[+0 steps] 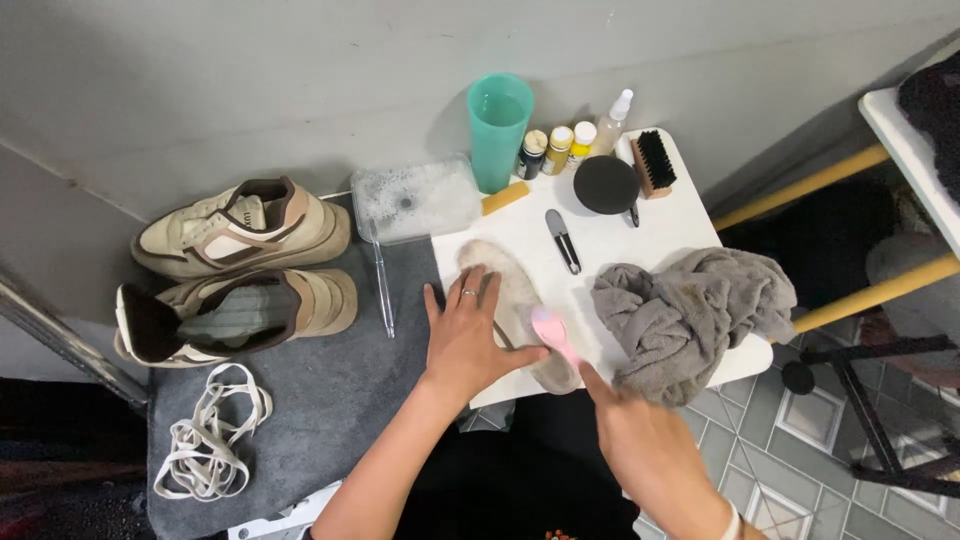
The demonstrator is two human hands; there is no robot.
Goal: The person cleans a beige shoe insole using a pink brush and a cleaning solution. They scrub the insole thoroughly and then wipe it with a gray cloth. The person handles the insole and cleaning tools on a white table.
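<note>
While the left hand (467, 335) lies flat with fingers spread on a pale insole (510, 300), pinning it to the white desk (690, 225), the right hand (640, 440) has its grip clenched on a pink brush (553, 335) whose head rests on the insole's lower half. The insole runs lengthwise near the desk's left edge. Just right of the brush sits a crumpled grey towel (690, 310). Farther back stand a teal cup (498, 125), three small bottles (557, 148), a spray bottle (612, 122), a black round brush (606, 185), a wooden brush with dark bristles (653, 163) and a dark clip-like tool (563, 240). A soapy clear tub (415, 200) sits beside the cup. On the grey mat (330, 400) to the left lie two beige sneakers (240, 270) and loose white laces (210, 445).
</note>
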